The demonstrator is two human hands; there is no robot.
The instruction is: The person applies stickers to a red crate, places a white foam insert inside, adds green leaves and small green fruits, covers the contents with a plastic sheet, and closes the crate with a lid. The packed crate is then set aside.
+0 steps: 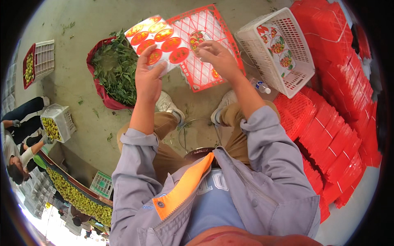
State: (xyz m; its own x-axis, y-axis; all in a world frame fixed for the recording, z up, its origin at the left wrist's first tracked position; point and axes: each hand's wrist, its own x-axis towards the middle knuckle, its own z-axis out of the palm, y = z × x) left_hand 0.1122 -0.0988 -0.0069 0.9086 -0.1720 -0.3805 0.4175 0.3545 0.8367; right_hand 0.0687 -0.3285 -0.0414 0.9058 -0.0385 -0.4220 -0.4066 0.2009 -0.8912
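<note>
My left hand [149, 73] grips the lower edge of a white sheet of oval red and gold stickers [170, 44], thumb on top. My right hand [217, 58] hovers over a red plastic lattice crate lid or tray [200, 87], its fingers curled near an oval fruit-picture label [198, 39]. Whether a sticker is between those fingertips I cannot tell. White material shows through the red lattice. A small red and gold oval sticker [215, 73] sits near the lattice's lower right.
A red sack of green leaves [114, 70] lies left; a white basket with printed label sheets [261, 58] and a plastic bottle [261, 86] are right. Red plastic crates [326, 135] are stacked beyond. At far left, a co-worker [18, 153] holds a fruit crate [66, 123] beside a fruit-filled trough [77, 192].
</note>
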